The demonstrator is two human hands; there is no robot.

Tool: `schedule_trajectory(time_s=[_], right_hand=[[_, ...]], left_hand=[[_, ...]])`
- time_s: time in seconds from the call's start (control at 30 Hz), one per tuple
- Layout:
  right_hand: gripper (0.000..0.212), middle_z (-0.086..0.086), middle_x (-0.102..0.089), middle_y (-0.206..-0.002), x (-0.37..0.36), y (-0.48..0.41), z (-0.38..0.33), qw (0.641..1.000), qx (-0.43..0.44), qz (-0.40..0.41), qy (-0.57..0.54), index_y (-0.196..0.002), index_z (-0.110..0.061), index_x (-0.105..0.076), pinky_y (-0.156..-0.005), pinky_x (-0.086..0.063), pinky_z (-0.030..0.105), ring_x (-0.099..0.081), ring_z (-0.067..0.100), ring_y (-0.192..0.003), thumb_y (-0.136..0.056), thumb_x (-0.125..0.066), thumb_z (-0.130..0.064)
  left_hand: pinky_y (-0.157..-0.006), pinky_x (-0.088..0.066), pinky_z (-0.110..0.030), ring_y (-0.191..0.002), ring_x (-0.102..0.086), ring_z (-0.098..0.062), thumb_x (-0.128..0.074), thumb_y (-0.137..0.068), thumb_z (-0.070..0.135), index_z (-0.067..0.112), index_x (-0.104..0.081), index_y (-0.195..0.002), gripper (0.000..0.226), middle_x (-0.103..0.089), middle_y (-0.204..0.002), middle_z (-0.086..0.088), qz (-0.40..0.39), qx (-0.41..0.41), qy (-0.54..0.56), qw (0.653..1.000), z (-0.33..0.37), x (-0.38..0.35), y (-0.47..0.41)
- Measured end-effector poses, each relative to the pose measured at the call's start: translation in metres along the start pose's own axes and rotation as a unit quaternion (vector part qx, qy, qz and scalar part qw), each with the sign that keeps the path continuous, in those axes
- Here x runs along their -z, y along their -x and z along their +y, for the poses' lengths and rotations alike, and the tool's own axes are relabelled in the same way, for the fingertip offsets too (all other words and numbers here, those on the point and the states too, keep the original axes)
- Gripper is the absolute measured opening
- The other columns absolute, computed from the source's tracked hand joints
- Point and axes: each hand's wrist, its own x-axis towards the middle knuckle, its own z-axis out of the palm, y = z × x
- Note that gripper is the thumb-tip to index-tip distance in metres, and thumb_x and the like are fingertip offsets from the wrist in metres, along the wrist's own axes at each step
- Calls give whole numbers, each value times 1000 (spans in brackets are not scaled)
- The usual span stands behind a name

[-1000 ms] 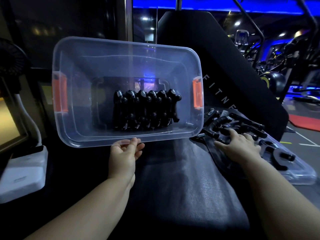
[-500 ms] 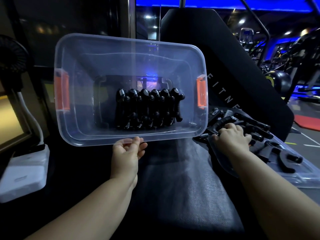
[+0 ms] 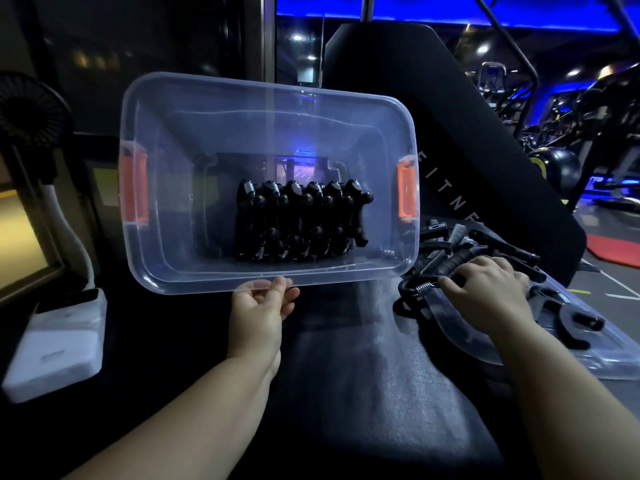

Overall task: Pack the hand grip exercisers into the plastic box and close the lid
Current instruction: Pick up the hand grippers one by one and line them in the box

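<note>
Left hand [image 3: 259,310] grip: pinched the 6 o'clock rim of the tilted clear plastic box with orange latches [image 3: 207,126], unchanged | row of black spring hand grip exercisers [image 3: 301,223] sat inside the box, low centre | right hand [image 3: 485,289] grip: lay flat a second earlier, now clenched round a loose black exerciser [image 3: 423,287] on the clear plastic lid [image 3: 606,355], 3 o'clock of the box

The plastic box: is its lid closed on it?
No, the plastic box is open; its lid lies at right under loose exercisers.

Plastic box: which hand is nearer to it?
Left. The left hand holds the plastic box by its near rim; the right hand is apart, beyond its right end, gripping a loose exerciser.
</note>
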Motion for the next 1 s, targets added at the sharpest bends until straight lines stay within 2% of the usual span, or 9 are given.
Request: schedule_trajectory(time_s=[0.2,0.3,0.37,0.53,0.6,0.73,0.87,0.93,1.0], right_hand=[[33,3,-60,-116,3,0,2,996,21,45,-68,-92,-15,-68,-92,-31,41,-41,26,-119,-85,-60,-46],[44,5,-63,-107,5,0,3,987,62,62,-138,-90,-12,-68,-90,-36,43,-47,28,-112,-81,-56,-53],[52,2,-64,-100,9,2,0,975,97,62,-193,-92,-13,-69,-89,-40,39,-54,25,-105,-77,-48,-58],[45,-11,-67,-84,13,10,-8,946,128,60,-291,-86,-21,-68,-78,-47,39,-61,19,-86,-77,-49,-61],[56,-2,-67,-77,12,11,-11,937,126,43,-322,-79,-14,-63,-69,-47,37,-59,18,-77,-75,-49,-69],[49,9,-57,-63,13,16,-22,917,136,13,-374,-67,-13,-49,-54,-35,32,-42,14,-54,-75,-51,-61],[55,17,-63,-73,16,20,-30,897,130,-9,-422,-69,-9,-51,-53,-34,22,-45,15,-56,-73,-53,-64],[72,21,-59,-72,18,21,-32,872,104,-9,-479,-71,-5,-53,-57,-38,24,-48,14,-59,-68,-57,-77],[67,30,-55,-74,22,23,-37,836,84,-25,-541,-76,5,-54,-59,-45,26,-53,15,-60,-80,-60,-62]], left_hand=[[-65,-51,-22,-66,-69,-6,-56,-94,12,14,-46,-92,10,-68,-84,-3,3,1,0,1000,0,0,0],[-64,-52,-22,-67,-69,-6,-56,-94,12,13,-46,-93,10,-68,-85,-4,4,1,0,1000,0,0,0],[-63,-52,-21,-66,-68,-6,-56,-94,12,13,-46,-93,10,-68,-85,-4,4,0,0,1000,0,0,0],[-65,-51,-23,-70,-68,-10,-56,-94,12,12,-46,-94,9,-68,-86,-5,6,2,-1,1000,0,-1,0],[-64,-51,-23,-71,-68,-10,-56,-94,12,12,-47,-94,9,-68,-85,-5,7,0,-2,1000,0,0,-1],[-64,-51,-22,-70,-68,-10,-56,-94,12,12,-46,-94,10,-68,-83,-4,8,-1,-1,1000,1,0,-1],[-65,-51,-23,-71,-68,-10,-56,-94,11,11,-46,-96,10,-68,-84,-4,5,1,-1,1000,1,0,0],[-67,-51,-24,-70,-68,-9,-56,-94,11,11,-47,-96,9,-68,-85,-4,3,2,0,1000,1,0,0],[-67,-51,-24,-69,-68,-8,-56,-94,11,12,-46,-95,10,-68,-84,-3,2,3,5,1000,1,0,0]])
